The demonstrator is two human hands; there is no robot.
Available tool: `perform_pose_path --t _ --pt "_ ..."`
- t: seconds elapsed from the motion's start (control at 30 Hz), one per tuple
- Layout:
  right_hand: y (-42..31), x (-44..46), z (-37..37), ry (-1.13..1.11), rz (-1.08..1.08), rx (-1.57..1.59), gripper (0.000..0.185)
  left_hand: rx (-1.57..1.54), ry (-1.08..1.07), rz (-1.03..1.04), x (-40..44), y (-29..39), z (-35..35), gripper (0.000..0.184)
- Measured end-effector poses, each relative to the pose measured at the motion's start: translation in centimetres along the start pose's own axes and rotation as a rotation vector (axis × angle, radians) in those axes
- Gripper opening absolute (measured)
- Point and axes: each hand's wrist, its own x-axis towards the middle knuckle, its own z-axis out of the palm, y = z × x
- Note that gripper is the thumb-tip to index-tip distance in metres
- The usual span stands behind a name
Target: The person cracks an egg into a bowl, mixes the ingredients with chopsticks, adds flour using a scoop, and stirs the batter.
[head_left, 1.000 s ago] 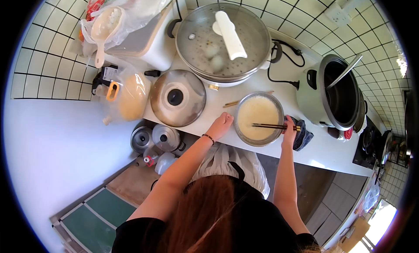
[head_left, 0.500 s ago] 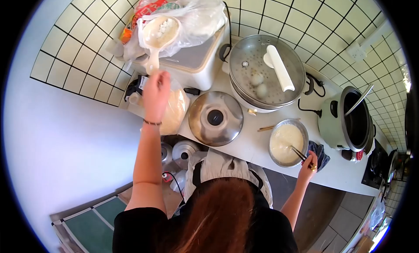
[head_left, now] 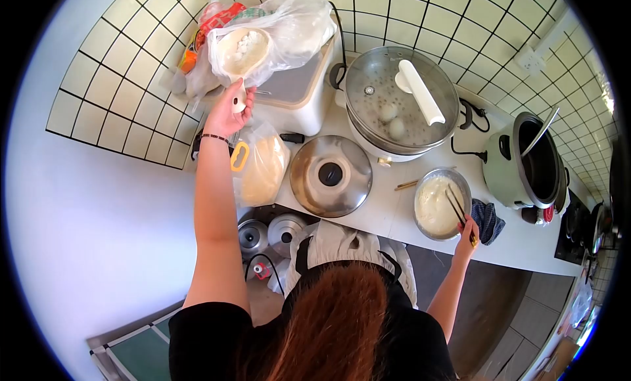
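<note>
My left hand is closed around the handle of a cream-coloured scoop that has white powdery lumps in it. The scoop rests against a clear plastic bag on top of a white bin. On the right, my right hand holds a pair of dark chopsticks. Their tips are over a metal bowl of pale, thick batter; whether they touch it I cannot tell. A dark patterned cloth lies beside the bowl.
A steamer with a glass lid stands at the back, with round pale items under the lid. A metal lid lies in front of it. A bag of yellowish grain or flour sits at left, a green pot at right.
My left hand has moved up to the scoop's handle and closed on it. The chopsticks in my right hand have swung more upright and lifted. The view has shifted slightly.
</note>
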Motion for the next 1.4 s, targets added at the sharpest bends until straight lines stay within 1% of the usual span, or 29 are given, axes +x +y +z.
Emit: perform_pose_path --t 0.03,0.1,0.13,0.23,0.27,0.3,0.37,0.43,0.47,0.5,0.57,0.63,0.67,0.77,0.8,0.9,0.93,1.03,1.07,1.13,1.17,1.2,1.3,1.33,1.4 --pt "0.0 -0.1 -0.1 -0.04 0.087 0.036 0.028 -0.118 -0.07 -0.044 0.2 0.1 0.1 0.029" --pt "-0.1 -0.3 -0.2 -0.12 0.261 0.11 0.028 -0.097 -0.106 0.047 0.4 0.0 0.2 0.024" --pt "-0.6 -0.5 0.0 -0.101 0.239 0.146 0.028 -0.085 -0.123 0.092 0.1 -0.1 0.8 0.021" --pt "1.0 0.0 -0.2 -0.066 0.045 -0.004 0.031 0.024 -0.068 0.199 -1.6 -0.3 2.6 0.018" --pt "0.7 -0.3 0.2 -0.105 0.101 0.036 0.031 0.058 -0.092 0.232 -2.2 -0.4 2.7 0.018" --pt "1.9 -0.1 -0.2 -0.161 0.199 0.06 0.03 0.059 -0.099 0.268 -2.4 -0.5 2.3 0.018" --pt "1.2 -0.3 0.0 -0.118 0.245 0.134 0.029 0.062 -0.142 0.294 -3.4 -1.0 2.7 0.018" --pt "1.4 -0.1 -0.1 -0.057 0.066 0.06 0.028 0.063 -0.201 0.284 -5.9 -1.4 4.0 0.019" --pt "1.9 0.0 -0.2 -0.077 0.055 0.014 0.025 0.063 -0.227 0.286 -6.7 -1.7 4.4 0.019" --pt "2.1 0.0 -0.1 -0.104 0.047 -0.03 0.023 0.097 -0.205 0.297 -7.6 -2.0 4.7 0.019" --pt "-0.6 -0.5 0.7 -0.142 0.186 0.045 0.022 0.13 -0.186 0.318 -9.2 -2.9 5.4 0.02" --pt "-1.1 -0.4 1.0 -0.092 0.063 0.092 0.022 0.125 -0.185 0.342 -10.9 -3.9 5.9 0.02" --pt "-0.9 -0.1 0.9 -0.111 -0.007 0.044 0.021 0.132 -0.209 0.341 -11.8 -4.5 6.2 0.02" --pt "-1.8 0.0 0.3 -0.27 0.195 0.138 0.02 0.152 -0.25 0.345 -14.1 -6.3 6.6 0.018" --pt "-2.3 0.1 0.1 -0.233 0.213 0.143 0.02 0.158 -0.243 0.345 -14.7 -7.0 6.5 0.018" --pt "-1.6 0.2 -1.1 -0.318 0.064 0.065 0.02 0.241 -0.242 0.358 -16.9 -8.8 7.0 0.02" --pt "-2.0 0.0 -1.8 -0.381 0.198 0.081 0.019 0.279 -0.248 0.366 -17.5 -9.5 7.5 0.022" --pt "-2.6 0.2 -4.0 -0.326 0.28 0.152 0.019 0.385 -0.17 0.393 -19.6 -11.5 9.1 0.025" --pt "-2.7 0.5 -5.1 -0.293 0.271 0.12 0.02 0.366 -0.23 0.365 -19.9 -12.1 9.9 0.025" --pt "-2.7 0.9 -6.1 -0.185 0.155 0.088 0.02 0.325 -0.346 0.308 -20.7 -13.5 11.2 0.026" --pt "-2.5 1.0 -6.5 -0.131 0.097 0.072 0.02 0.304 -0.355 0.276 -21.0 -14.4 11.8 0.026" --pt "-1.9 1.3 -6.7 -0.152 0.066 0.008 0.021 0.283 -0.364 0.243 -21.2 -15.4 12.3 0.026" --pt "-1.1 1.4 -7.1 -0.352 0.242 0.132 0.02 0.265 -0.396 0.119 -21.5 -18.1 14.5 0.028" --pt "-0.4 1.6 -7.0 -0.306 0.29 0.219 0.021 0.276 -0.402 0.078 -21.4 -19.0 15.1 0.028" --pt "-0.1 2.0 -6.9 -0.266 0.203 0.162 0.021 0.325 -0.397 -0.01 -21.3 -20.7 16.8 0.027"
